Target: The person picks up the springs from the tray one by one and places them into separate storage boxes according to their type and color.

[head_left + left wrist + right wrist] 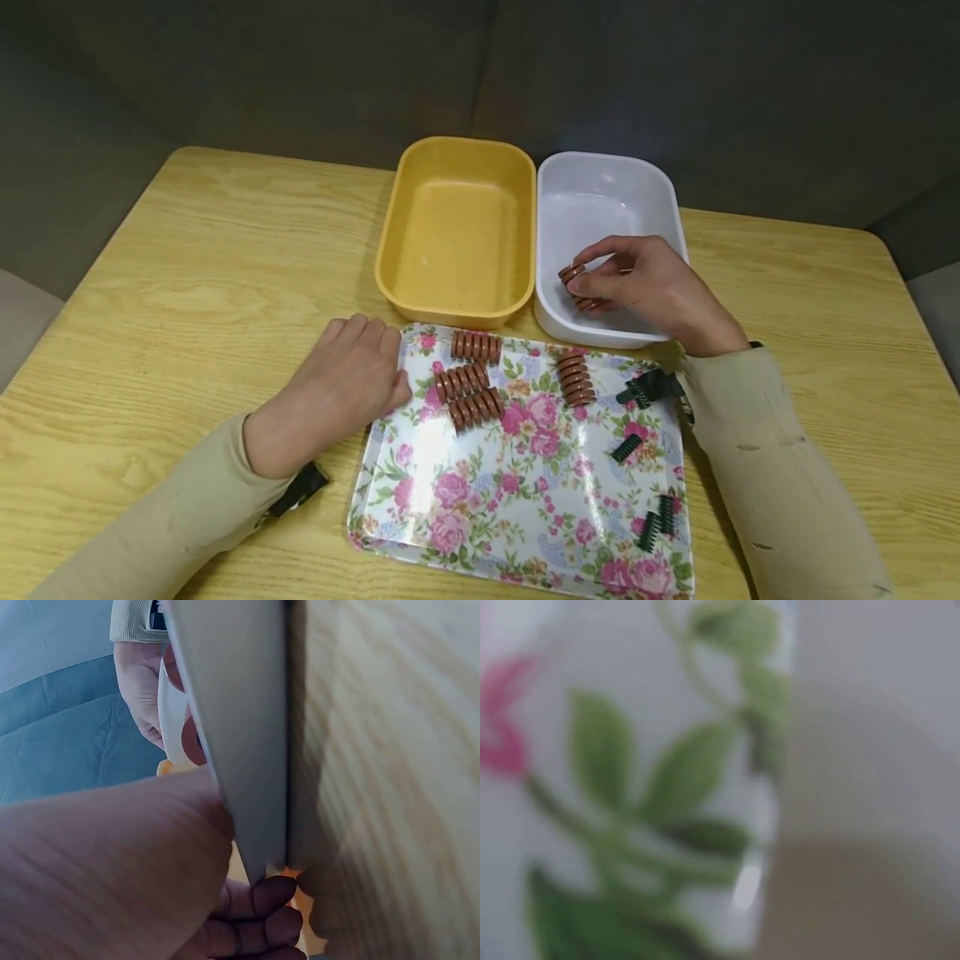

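Observation:
My right hand [648, 279] pinches a brown coil spring [572, 272] between thumb and fingers, inside the outline of the white bin [551, 313]; the thumb covers part of the coil. My left hand [348, 371] holds the upper left corner of the floral tray [555, 500], thumb at the rim. The left wrist view shows its curled fingers [274, 896] at the end of the tray's side wall [240, 712]. Several brown springs [477, 347] lie near the tray's far edge. Toward its right side lie several smaller dark green springs [626, 447].
A yellow bin [457, 312] stands left of the white one, side by side behind the tray. All rest on a wood-grain table [187, 275]. A dark wrist strap [652, 386] overhangs the tray's right corner. Blurred floral print [630, 795] fills much of the right wrist view.

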